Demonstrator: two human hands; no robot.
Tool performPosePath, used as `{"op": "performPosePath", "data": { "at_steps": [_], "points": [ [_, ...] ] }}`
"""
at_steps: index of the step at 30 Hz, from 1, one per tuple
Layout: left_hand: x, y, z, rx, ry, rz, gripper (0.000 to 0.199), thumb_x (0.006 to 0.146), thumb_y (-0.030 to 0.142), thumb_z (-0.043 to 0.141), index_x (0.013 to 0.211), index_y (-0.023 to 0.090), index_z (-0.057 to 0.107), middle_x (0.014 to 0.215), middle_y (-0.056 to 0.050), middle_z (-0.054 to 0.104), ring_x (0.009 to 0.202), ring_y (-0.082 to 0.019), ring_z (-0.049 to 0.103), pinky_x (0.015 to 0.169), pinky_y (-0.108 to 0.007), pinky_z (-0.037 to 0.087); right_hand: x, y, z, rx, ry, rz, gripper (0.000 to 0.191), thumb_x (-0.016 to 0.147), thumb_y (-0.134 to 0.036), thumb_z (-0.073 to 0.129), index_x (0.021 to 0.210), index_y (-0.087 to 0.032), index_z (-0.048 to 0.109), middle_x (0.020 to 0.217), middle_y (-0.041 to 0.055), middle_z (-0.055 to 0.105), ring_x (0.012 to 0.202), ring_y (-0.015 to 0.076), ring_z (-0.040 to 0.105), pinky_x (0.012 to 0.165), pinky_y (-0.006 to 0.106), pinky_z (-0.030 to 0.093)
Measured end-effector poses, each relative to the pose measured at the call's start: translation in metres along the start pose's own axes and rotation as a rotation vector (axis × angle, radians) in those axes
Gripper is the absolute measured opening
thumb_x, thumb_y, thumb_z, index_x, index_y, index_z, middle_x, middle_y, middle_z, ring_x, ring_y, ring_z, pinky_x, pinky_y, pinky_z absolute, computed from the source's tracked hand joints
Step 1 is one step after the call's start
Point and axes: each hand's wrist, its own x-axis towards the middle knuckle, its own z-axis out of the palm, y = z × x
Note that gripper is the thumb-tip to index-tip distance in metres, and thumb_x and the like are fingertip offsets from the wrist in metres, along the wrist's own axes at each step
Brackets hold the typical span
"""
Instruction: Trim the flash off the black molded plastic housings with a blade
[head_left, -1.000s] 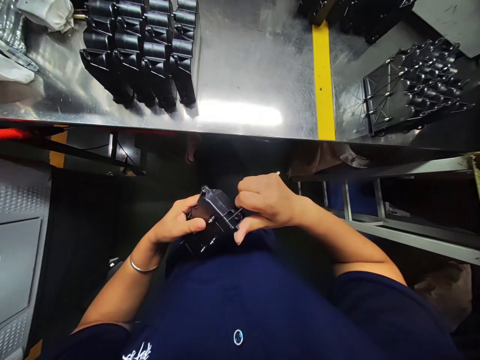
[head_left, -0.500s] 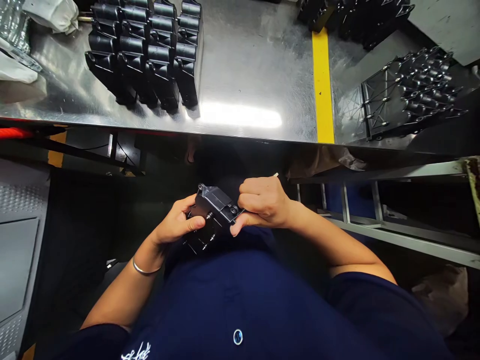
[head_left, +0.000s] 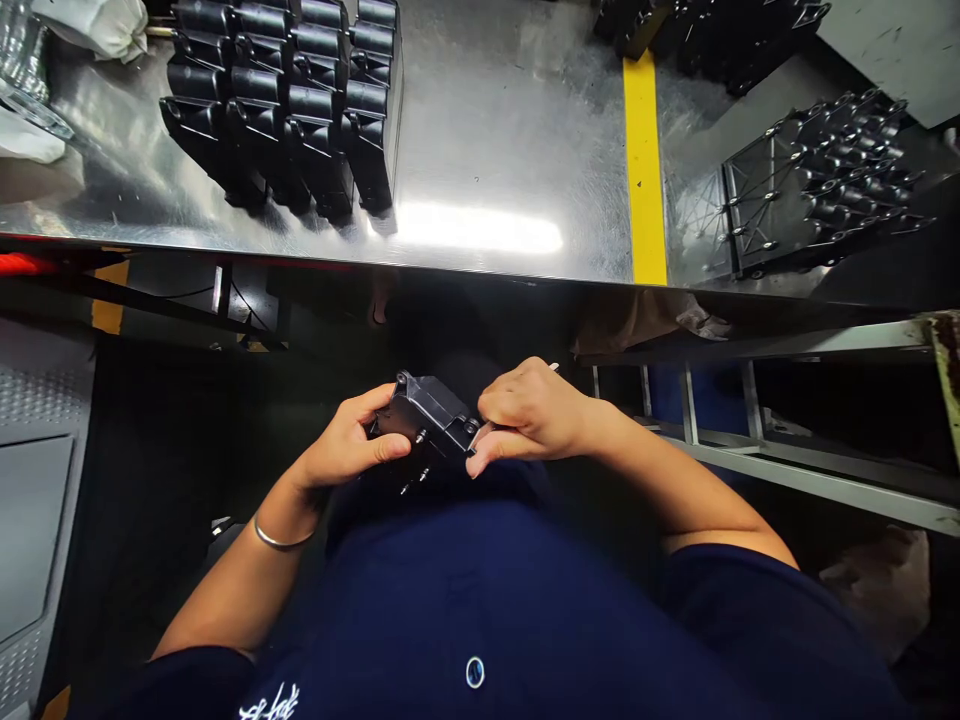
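Note:
My left hand is closed around one end of a black moulded plastic housing, thumb on the near face and fingers behind. The housing is tilted in front of my body, with several shiny pins or bosses on its near side. At its right end, my right hand is curled around a slim tool, mostly hidden in the fist. The tool's pale end sticks out behind the fist, and a thin light edge shows near the housing's corner. My right thumb touches or nearly touches that corner.
Similar black housings stand in rows on the metal table, left of a yellow strip. More black parts lie to its right. A metal rack is at right, and a grey panel at left.
My right fist has rolled slightly and its thumb has slid a little downward along the housing's right end. The housing has turned slightly; my left hand keeps its hold.

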Motion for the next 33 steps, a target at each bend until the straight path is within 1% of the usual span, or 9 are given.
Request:
{"op": "performPosePath", "data": {
  "at_steps": [5, 8, 10, 12, 15, 19, 21, 25, 33],
  "points": [
    [0.004, 0.019, -0.007, 0.254, -0.045, 0.04, 0.046, 0.071, 0.035, 0.079, 0.113, 0.018, 0.066, 0.095, -0.006, 0.073, 0.077, -0.019, 0.067, 0.068, -0.024, 0.053, -0.001, -0.001, 0.001, 0.299, 0.197, 0.177, 0.057, 0.078, -0.072, 0.057, 0.07, -0.016, 0.06, 0.056, -0.0025, 0.054, 0.046, 0.0052, 0.043, 0.046, 0.02, 0.031],
    [0.007, 0.021, -0.002, 0.475, -0.058, 0.086, 0.049, 0.072, 0.036, 0.079, 0.115, 0.02, 0.065, 0.1, -0.006, 0.072, 0.082, -0.02, 0.068, 0.077, -0.029, 0.054, 0.006, -0.005, 0.009, 0.292, 0.158, 0.36, 0.044, 0.076, -0.056, 0.071, 0.088, -0.014, 0.067, 0.068, -0.0001, 0.064, 0.053, 0.0067, 0.052, 0.051, 0.019, 0.036],
    [0.008, 0.014, 0.003, 0.596, 0.175, 0.165, 0.054, 0.069, 0.037, 0.081, 0.118, 0.022, 0.063, 0.108, -0.007, 0.07, 0.096, -0.024, 0.066, 0.091, -0.036, 0.052, 0.009, -0.005, 0.015, 0.288, 0.233, 0.477, 0.034, 0.076, -0.048, 0.072, 0.083, -0.014, 0.067, 0.066, -0.001, 0.063, 0.054, 0.0071, 0.051, 0.052, 0.02, 0.037],
    [0.009, 0.004, 0.008, 0.584, 0.574, 0.241, 0.068, 0.066, 0.036, 0.084, 0.127, 0.023, 0.057, 0.126, -0.01, 0.062, 0.116, -0.027, 0.059, 0.105, -0.042, 0.043, 0.009, -0.003, 0.02, 0.313, 0.452, 0.603, 0.032, 0.076, -0.047, 0.071, 0.079, -0.015, 0.067, 0.062, -0.0021, 0.059, 0.054, 0.0073, 0.048, 0.051, 0.021, 0.036],
    [0.01, -0.007, 0.02, 0.149, 0.879, 0.177, 0.078, 0.065, 0.038, 0.085, 0.134, 0.026, 0.049, 0.143, -0.011, 0.051, 0.131, -0.027, 0.049, 0.109, -0.044, 0.04, 0.008, 0.0, 0.033, 0.415, 0.755, 0.747, 0.038, 0.078, -0.055, 0.067, 0.079, -0.016, 0.065, 0.061, -0.003, 0.054, 0.055, 0.0084, 0.045, 0.051, 0.022, 0.036],
    [0.012, -0.003, 0.039, -0.556, 0.623, -0.172, 0.049, 0.066, 0.043, 0.083, 0.107, 0.021, 0.067, 0.115, -0.008, 0.071, 0.112, -0.026, 0.064, 0.096, -0.039, 0.053, 0.012, -0.002, 0.06, 0.572, 0.725, 0.749, 0.046, 0.078, -0.062, 0.064, 0.089, -0.017, 0.064, 0.068, -0.0023, 0.055, 0.061, 0.0097, 0.048, 0.057, 0.023, 0.043],
    [0.012, 0.002, 0.047, -0.711, 0.662, -0.228, 0.033, 0.067, 0.036, 0.083, 0.093, 0.02, 0.071, 0.1, -0.004, 0.076, 0.097, -0.02, 0.07, 0.088, -0.03, 0.056, 0.014, -0.002, 0.072, 0.594, 0.68, 0.685, 0.046, 0.083, -0.06, 0.06, 0.1, -0.018, 0.064, 0.078, -0.0004, 0.06, 0.067, 0.0104, 0.052, 0.062, 0.024, 0.047],
    [0.011, 0.009, 0.049, -0.8, 0.74, -0.279, 0.012, 0.076, 0.026, 0.076, 0.086, 0.022, 0.071, 0.089, 0.004, 0.077, 0.082, -0.012, 0.072, 0.077, -0.02, 0.059, 0.013, 0.003, 0.079, 0.548, 0.848, 0.633, 0.038, 0.098, -0.05, 0.041, 0.109, -0.02, 0.062, 0.093, 0.0038, 0.062, 0.07, 0.0097, 0.056, 0.058, 0.022, 0.049],
    [0.007, 0.013, 0.051, -0.795, 0.718, -0.364, 0.01, 0.081, 0.021, 0.069, 0.091, 0.021, 0.071, 0.088, 0.002, 0.077, 0.082, -0.015, 0.073, 0.079, -0.026, 0.061, 0.012, 0.0, 0.058, 0.294, 0.771, 0.475, 0.033, 0.097, -0.041, 0.045, 0.11, -0.021, 0.067, 0.084, 0.0044, 0.064, 0.079, 0.0158, 0.057, 0.075, 0.035, 0.053]
  ]
}}
